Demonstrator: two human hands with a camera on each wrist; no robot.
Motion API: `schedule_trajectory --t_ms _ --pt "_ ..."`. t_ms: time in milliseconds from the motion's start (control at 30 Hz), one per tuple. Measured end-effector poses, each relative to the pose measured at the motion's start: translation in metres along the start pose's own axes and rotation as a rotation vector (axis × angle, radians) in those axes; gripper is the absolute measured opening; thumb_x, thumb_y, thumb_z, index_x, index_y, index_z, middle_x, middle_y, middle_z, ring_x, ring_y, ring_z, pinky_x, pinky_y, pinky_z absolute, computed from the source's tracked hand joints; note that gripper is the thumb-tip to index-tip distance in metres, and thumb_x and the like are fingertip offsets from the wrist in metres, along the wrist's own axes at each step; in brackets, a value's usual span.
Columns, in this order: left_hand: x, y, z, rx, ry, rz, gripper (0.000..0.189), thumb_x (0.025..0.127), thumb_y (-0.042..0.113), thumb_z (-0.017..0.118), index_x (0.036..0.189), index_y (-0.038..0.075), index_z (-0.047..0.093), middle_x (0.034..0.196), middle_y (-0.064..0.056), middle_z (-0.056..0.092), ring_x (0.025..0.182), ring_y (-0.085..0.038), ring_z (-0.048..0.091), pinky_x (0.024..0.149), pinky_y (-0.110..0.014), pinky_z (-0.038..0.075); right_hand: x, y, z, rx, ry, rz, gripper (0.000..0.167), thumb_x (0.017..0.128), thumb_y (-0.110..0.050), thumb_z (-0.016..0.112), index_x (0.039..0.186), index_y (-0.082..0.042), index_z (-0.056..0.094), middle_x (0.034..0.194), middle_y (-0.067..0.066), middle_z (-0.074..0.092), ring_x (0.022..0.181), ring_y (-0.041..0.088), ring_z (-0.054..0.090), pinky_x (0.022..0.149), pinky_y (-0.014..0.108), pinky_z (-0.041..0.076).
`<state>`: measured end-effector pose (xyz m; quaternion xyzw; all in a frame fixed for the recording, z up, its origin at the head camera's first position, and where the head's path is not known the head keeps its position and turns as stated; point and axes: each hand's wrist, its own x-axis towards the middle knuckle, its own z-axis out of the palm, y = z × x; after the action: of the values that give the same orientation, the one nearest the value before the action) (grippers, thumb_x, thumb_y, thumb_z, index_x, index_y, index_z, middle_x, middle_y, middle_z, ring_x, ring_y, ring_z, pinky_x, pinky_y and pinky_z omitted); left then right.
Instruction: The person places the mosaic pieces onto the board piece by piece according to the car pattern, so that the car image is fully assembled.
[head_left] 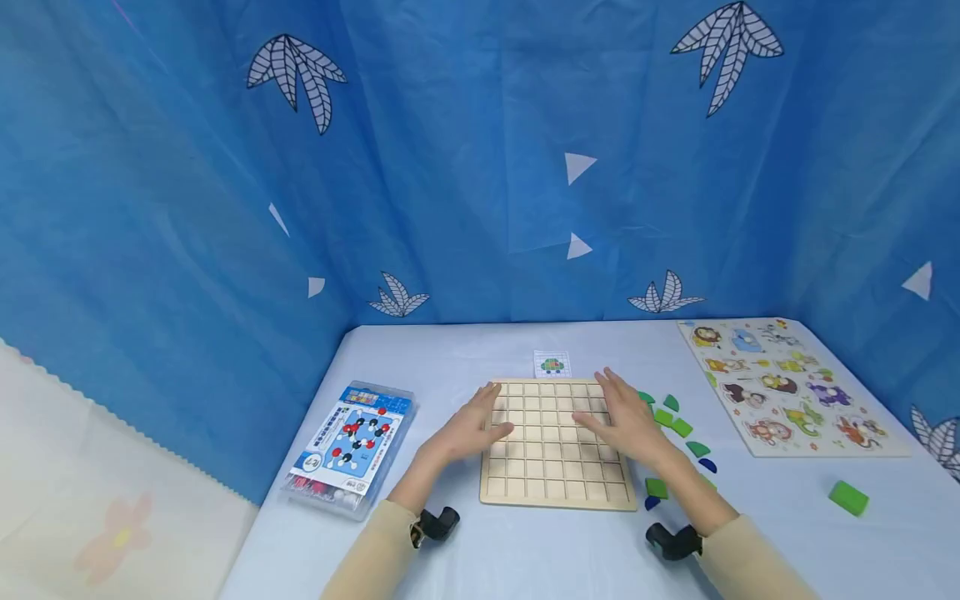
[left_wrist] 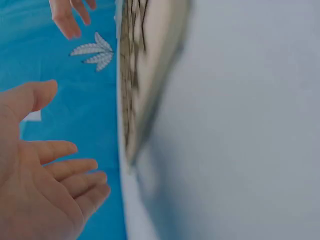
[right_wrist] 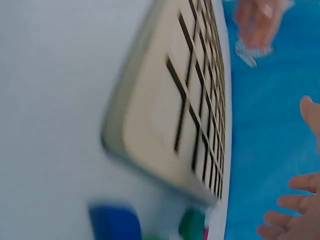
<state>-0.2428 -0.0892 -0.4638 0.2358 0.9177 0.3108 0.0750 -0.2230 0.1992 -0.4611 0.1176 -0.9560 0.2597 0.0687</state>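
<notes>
A square wooden grid board (head_left: 558, 446) lies flat on the table in front of the person. Over its left edge is the left hand (head_left: 471, 427), fingers extended and thumb spread, holding nothing. Across from it the right hand (head_left: 630, 421) hovers at the board's right side, its fingers also spread and nothing in the palm. Both wrist views show the hands (left_wrist: 45, 185) (right_wrist: 300, 205) with straight, parted fingers beside the raised edge of the board. Just behind the board lies a small pattern card (head_left: 552, 364) with a green printed figure.
Several green and blue pieces (head_left: 681, 427) lie right of the board, some partly behind the right forearm. A green block (head_left: 849, 497) sits farther right. An animal puzzle board (head_left: 795, 387) occupies the back right, a boxed molecule model kit (head_left: 352, 446) the left. Blue curtains (head_left: 510, 167) hang behind.
</notes>
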Motion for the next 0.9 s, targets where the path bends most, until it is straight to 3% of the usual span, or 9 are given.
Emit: schedule_trajectory --t_ms 100,233,333,400,467,633,733,900 --pt "-0.004 -0.015 0.007 -0.179 0.007 -0.027 0.067 0.096 0.030 0.053 0.148 -0.001 0.023 0.150 -0.019 0.027 0.137 -0.034 0.026 0.111 -0.047 0.025 0.000 0.023 -0.019 0.149 0.059 0.035 0.077 0.092 -0.040 0.059 0.142 0.010 0.027 0.143 0.034 0.026 0.127 0.052 0.029 0.099 0.067 0.030" --pt "-0.009 -0.026 0.018 -0.313 0.030 -0.068 0.061 0.095 0.022 0.055 0.146 0.000 0.030 0.147 -0.019 0.034 0.133 -0.034 0.033 0.109 -0.046 0.030 -0.003 0.063 -0.041 0.221 0.130 0.130 0.065 0.094 -0.038 0.057 0.135 0.009 0.040 0.131 0.032 0.044 0.115 0.048 0.047 0.084 0.058 0.047" --pt "-0.011 -0.030 0.025 -0.337 0.068 -0.081 0.058 0.093 0.017 0.057 0.144 0.001 0.036 0.145 -0.017 0.037 0.134 -0.031 0.033 0.110 -0.044 0.029 -0.006 0.090 -0.050 0.238 0.165 0.196 0.058 0.093 -0.039 0.057 0.128 0.007 0.050 0.121 0.028 0.055 0.107 0.042 0.055 0.073 0.050 0.054" --pt "-0.011 -0.030 0.028 -0.339 0.094 -0.080 0.056 0.091 0.013 0.058 0.142 0.002 0.039 0.144 -0.015 0.039 0.134 -0.029 0.034 0.110 -0.043 0.029 -0.009 0.103 -0.053 0.252 0.173 0.215 0.052 0.095 -0.034 0.057 0.126 0.007 0.053 0.117 0.028 0.058 0.104 0.042 0.056 0.074 0.046 0.054" --pt "-0.012 -0.031 0.031 -0.319 0.107 -0.072 0.055 0.090 0.010 0.058 0.142 0.004 0.041 0.144 -0.013 0.040 0.134 -0.027 0.034 0.110 -0.041 0.029 -0.011 0.112 -0.052 0.249 0.189 0.234 0.048 0.095 -0.031 0.057 0.125 0.006 0.055 0.114 0.026 0.060 0.103 0.040 0.057 0.073 0.034 0.055" --pt "-0.018 -0.037 0.035 -0.274 0.133 -0.036 0.055 0.087 0.003 0.060 0.140 0.003 0.044 0.143 -0.012 0.042 0.133 -0.027 0.036 0.109 -0.041 0.030 -0.012 0.123 -0.038 0.226 0.211 0.230 0.041 0.093 -0.023 0.061 0.121 0.008 0.058 0.109 0.026 0.062 0.098 0.039 0.060 0.063 0.008 0.045" --pt "-0.022 -0.040 0.035 -0.263 0.134 -0.034 0.055 0.086 0.004 0.061 0.139 0.004 0.045 0.142 -0.012 0.044 0.133 -0.028 0.036 0.109 -0.042 0.031 -0.012 0.127 -0.026 0.207 0.213 0.250 0.038 0.091 -0.018 0.063 0.119 0.007 0.059 0.109 0.025 0.063 0.096 0.038 0.061 0.066 0.016 0.050" --pt "-0.023 -0.044 0.034 -0.251 0.140 -0.022 0.054 0.087 0.005 0.062 0.138 0.004 0.046 0.142 -0.011 0.044 0.133 -0.027 0.037 0.109 -0.042 0.032 -0.011 0.130 -0.009 0.140 0.271 0.219 0.033 0.088 -0.009 0.064 0.116 0.007 0.061 0.108 0.025 0.063 0.093 0.038 0.061 0.076 0.046 0.054"
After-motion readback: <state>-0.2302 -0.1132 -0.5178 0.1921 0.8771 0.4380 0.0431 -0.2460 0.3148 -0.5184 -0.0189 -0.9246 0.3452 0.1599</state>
